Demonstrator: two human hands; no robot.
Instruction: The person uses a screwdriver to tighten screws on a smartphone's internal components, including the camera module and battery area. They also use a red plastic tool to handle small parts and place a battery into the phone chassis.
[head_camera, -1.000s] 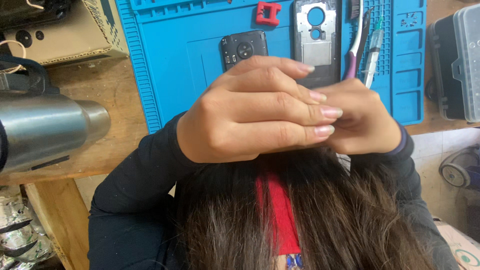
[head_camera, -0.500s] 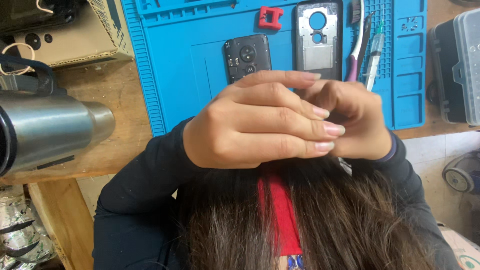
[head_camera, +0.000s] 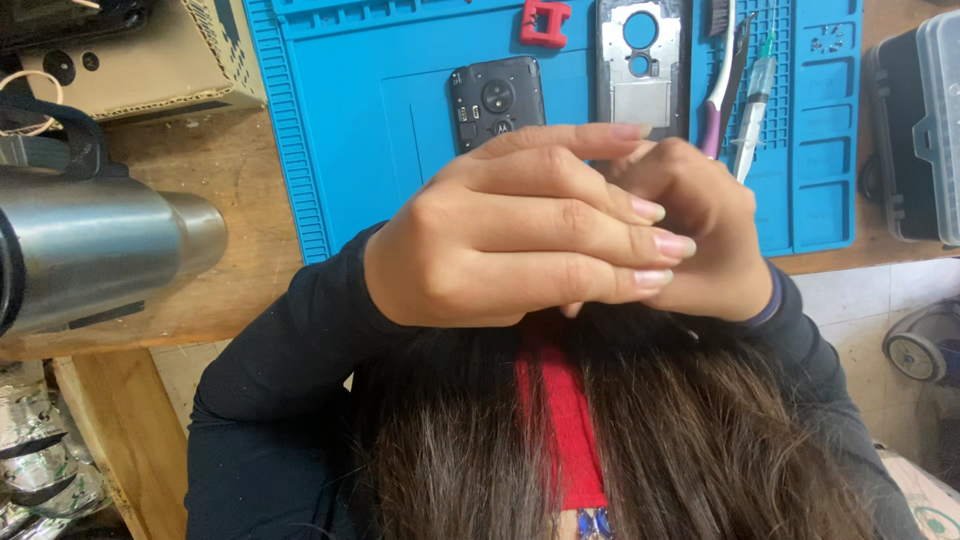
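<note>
Your left hand (head_camera: 520, 235) lies over your right hand (head_camera: 700, 235), both raised close before the camera above the near edge of the blue mat (head_camera: 400, 120). The left fingers (head_camera: 590, 245) lie straight and close together, pointing right across the right knuckles; the right hand is curled beneath them. Whether anything is pinched between the two cannot be told, since the left hand hides the gap. Long brown hair (head_camera: 680, 440) hangs directly below both hands, touching their lower edge, its strands running toward you over a red strip of cloth (head_camera: 565, 420). Of the two hands the left is nearer the camera.

Beyond the hands, on the mat: a small dark phone part (head_camera: 497, 100) just past the left fingertips, a grey phone frame (head_camera: 640, 65) with its long axis pointing away from you, a red clip (head_camera: 545, 22), and a brush (head_camera: 722, 90) and syringe (head_camera: 755, 95) side by side to the right. A steel flask (head_camera: 100, 250) lies on the wooden tabletop (head_camera: 250, 210) to the left, a cardboard box (head_camera: 150, 55) behind it, and a dark case (head_camera: 920, 130) at the far right. Your own hands block the view of the mat's near middle.
</note>
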